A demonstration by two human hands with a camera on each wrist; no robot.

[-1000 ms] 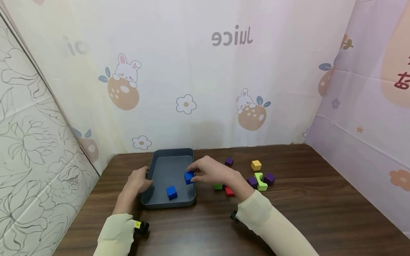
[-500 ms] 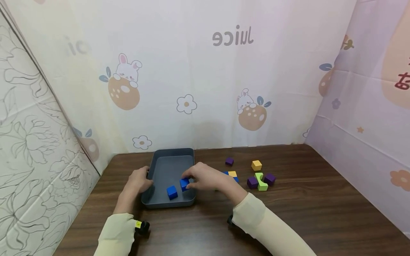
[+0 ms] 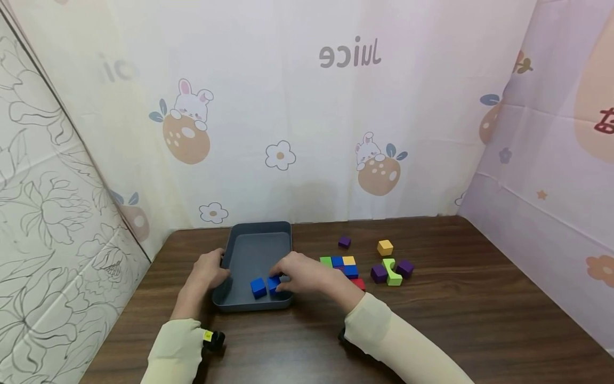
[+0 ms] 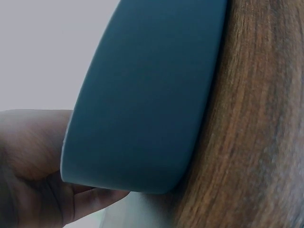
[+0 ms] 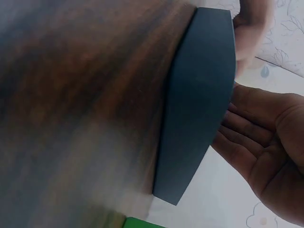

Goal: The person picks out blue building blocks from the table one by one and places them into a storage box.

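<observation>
A dark grey rectangular tray (image 3: 249,308) lies on the wooden table, and my left hand (image 3: 208,270) grips its left side at the rim. In the left wrist view the tray's outer wall (image 4: 147,104) covers part of that hand. My right hand (image 3: 304,273) reaches over the tray's right wall and pinches a blue cube (image 3: 273,286) between thumb and fingers, low inside the tray. Just left of it sits another blue cube (image 3: 258,288) on the tray floor. In the right wrist view the fingertips and the held cube are hidden behind the tray wall.
Right of the tray, green, blue, yellow and red blocks (image 3: 350,271) sit close together, partly behind my right arm. Farther right are a notched green block (image 3: 392,273), purple cubes (image 3: 379,274) and a yellow cube (image 3: 385,247). A small purple block (image 3: 344,242) lies near the back.
My right hand has moved the held blue cube left, down and nearer, beside the other cube in the tray. The grouped blocks have come into view behind the arm. My left hand stays put.
</observation>
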